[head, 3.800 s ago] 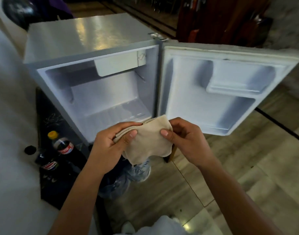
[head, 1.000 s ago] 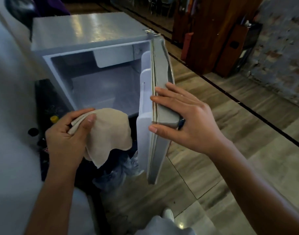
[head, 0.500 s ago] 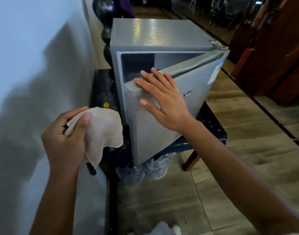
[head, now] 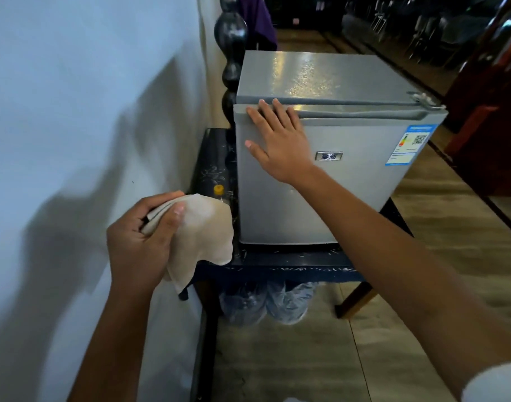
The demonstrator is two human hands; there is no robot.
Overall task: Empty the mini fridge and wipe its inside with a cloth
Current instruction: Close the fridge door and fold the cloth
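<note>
The grey mini fridge stands on a low dark table, and its door is closed, so the inside is hidden. My right hand lies flat with straight fingers against the door's upper left corner. My left hand grips a folded beige cloth, held in front of the table's left end, left of the fridge. A yellow bottle cap shows just behind the cloth, beside the fridge.
A pale wall runs close along the left. A dark turned post stands behind the table. Two clear water bottles lie under the table. Wooden furniture stands at the right, past the tiled floor.
My right hand has pushed the fridge door from wide open to fully closed. My left hand has kept hold of the cloth, and my view has swung round to face the door.
</note>
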